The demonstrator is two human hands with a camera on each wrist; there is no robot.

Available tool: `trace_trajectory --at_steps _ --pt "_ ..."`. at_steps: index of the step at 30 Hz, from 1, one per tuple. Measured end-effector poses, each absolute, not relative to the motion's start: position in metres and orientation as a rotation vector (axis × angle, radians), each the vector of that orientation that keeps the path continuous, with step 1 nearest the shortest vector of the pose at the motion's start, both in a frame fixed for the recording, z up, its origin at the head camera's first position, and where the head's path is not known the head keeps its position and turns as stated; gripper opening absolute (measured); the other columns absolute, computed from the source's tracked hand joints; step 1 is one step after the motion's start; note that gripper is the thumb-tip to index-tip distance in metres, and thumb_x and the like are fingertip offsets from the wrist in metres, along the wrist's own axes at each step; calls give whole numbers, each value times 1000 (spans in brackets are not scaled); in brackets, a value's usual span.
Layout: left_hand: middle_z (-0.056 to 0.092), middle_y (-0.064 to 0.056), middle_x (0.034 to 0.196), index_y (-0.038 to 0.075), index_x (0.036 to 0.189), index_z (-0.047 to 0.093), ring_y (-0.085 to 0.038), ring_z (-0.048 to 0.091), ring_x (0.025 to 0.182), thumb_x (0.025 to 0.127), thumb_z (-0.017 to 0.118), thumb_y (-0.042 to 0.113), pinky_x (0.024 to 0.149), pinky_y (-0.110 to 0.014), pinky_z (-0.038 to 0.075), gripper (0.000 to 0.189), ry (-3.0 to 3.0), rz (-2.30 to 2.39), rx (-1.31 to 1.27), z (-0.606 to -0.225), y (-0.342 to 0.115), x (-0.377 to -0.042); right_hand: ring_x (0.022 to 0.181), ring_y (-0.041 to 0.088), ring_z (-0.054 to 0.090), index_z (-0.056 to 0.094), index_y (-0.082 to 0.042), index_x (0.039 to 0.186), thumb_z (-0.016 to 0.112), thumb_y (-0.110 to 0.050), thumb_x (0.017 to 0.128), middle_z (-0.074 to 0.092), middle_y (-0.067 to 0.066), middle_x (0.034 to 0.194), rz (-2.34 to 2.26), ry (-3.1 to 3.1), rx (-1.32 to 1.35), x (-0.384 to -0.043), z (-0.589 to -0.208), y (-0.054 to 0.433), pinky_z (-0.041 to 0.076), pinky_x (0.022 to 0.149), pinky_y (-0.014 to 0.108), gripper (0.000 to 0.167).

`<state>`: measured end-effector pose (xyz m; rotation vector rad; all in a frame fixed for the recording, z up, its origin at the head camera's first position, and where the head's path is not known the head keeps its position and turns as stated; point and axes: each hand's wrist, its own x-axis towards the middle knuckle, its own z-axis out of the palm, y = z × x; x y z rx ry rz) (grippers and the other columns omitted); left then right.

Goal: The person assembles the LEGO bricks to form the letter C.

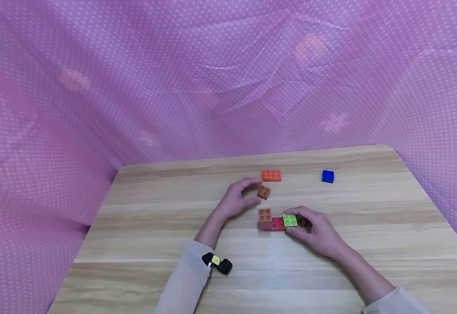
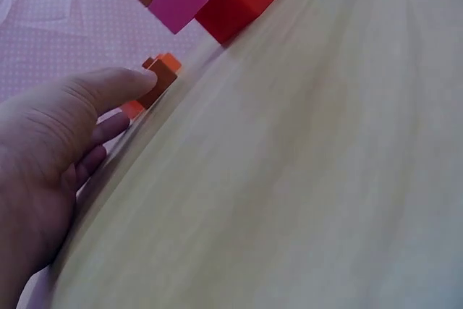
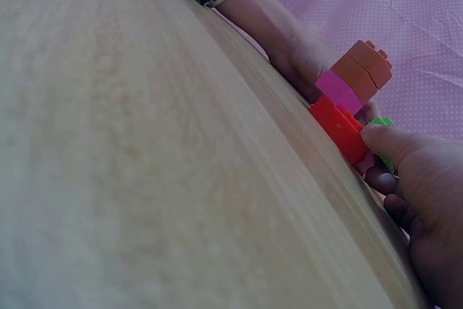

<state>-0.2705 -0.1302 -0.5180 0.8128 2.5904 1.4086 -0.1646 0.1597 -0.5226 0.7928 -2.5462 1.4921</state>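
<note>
A red brick (image 1: 277, 223) lies on the table. On its left end sits a pink brick (image 3: 338, 92), topped by two stacked brown bricks (image 3: 365, 63). My right hand (image 1: 317, 230) pinches a lime green brick (image 1: 290, 220) between thumb and fingers at the red brick's right end. Farther back, my left hand (image 1: 238, 198) reaches around a small loose brown brick (image 1: 264, 192), its thumb and index finger spread on either side. The left wrist view has the thumb overlapping that brick (image 2: 158, 85).
Just behind the loose brown brick lies an orange brick (image 1: 271, 175) with two rows of studs. A blue brick (image 1: 328, 176) stands at the back right of the wooden table (image 1: 153, 226). Pink dotted cloth (image 1: 228, 87) hangs around the table's far and side edges.
</note>
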Motion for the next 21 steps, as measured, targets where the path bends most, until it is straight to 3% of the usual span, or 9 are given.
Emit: trace_trajectory --at_steps 7,16,21 --pt "69 5 138 21 136 71 -16 60 132 94 83 24 117 -38 44 44 2700 1284 846 -519 -127 -268 80 10 60 71 -19 129 86 -15 90 69 -11 99 1474 -2538 800 -165 -525 162 54 69 25 43" --pt "73 5 125 15 130 71 -14 67 116 93 84 23 107 -35 53 39 2547 1682 648 -518 -126 -260 80 10 59 72 -20 129 87 -14 89 68 -10 96 1481 -2527 804 -163 -526 163 54 68 25 43" --pt "72 -3 129 10 127 65 -19 67 113 97 79 15 102 -36 56 34 2343 1910 631 -516 -125 -244 80 10 59 71 -20 129 86 -14 89 68 -10 96 1477 -2512 825 -163 -526 163 54 68 25 43"
